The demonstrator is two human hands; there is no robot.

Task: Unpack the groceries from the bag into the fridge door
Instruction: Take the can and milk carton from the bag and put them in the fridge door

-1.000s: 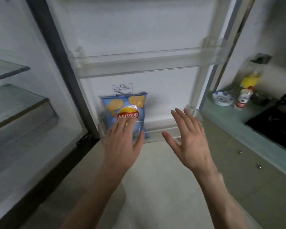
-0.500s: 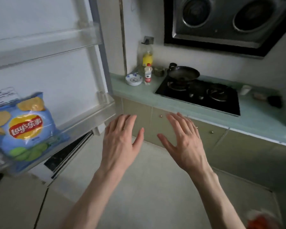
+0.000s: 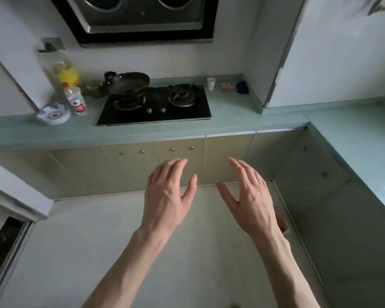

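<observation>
- Counter (image 3: pixel 231 121): we look at the cooking side of the kitchen. The fridge door is not clearly in frame; only a white edge (image 3: pixel 16 196) at far left, which we cannot identify for certain. No bag in clear view and no groceries in reach.
- Floor (image 3: pixel 98 241): a small red-orange patch (image 3: pixel 281 221) shows just behind the right wrist, by the cabinet base. Possibly the bag or an item; too hidden to tell.
- Left hand (image 3: pixel 165 196) and right hand (image 3: pixel 251 203): both held over the floor, backs up, near each other but apart. Grip on each is spread, fingers loose, holding nothing.
- Risk, our judgement: reaching low toward the corner with the head turned could knock the cabinet front (image 3: pixel 180 165), or grab the wrong thing, since the target is mostly covered by the forearm.
- Risk: the wok (image 3: pixel 127 83) overhangs its burner at the counter's rear; a wide arm swing on rising could catch it. Low likelihood from here.
- Writing: the small bottle (image 3: pixel 75 100) has a red label, and the oil bottle (image 3: pixel 65 72) a yellow one; text on both is too blurred to read. No brand legible anywhere.
</observation>
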